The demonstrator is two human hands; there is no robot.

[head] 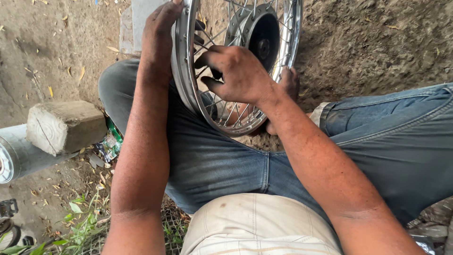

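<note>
Concrete block (63,126) sits off by my left knee. Left hand (159,33) is wrapped over the wheel (238,66) rim's left edge, wheel standing upright on my lap, right hand (236,75) nearer the hub, fingers pinching a spoke (207,40).

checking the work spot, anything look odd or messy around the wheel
The wheel itself looks sound, steadied by the left hand while the right hand works the spokes. One oddity: a crumpled green wrapper littering the dirt beside the concrete block.
</note>
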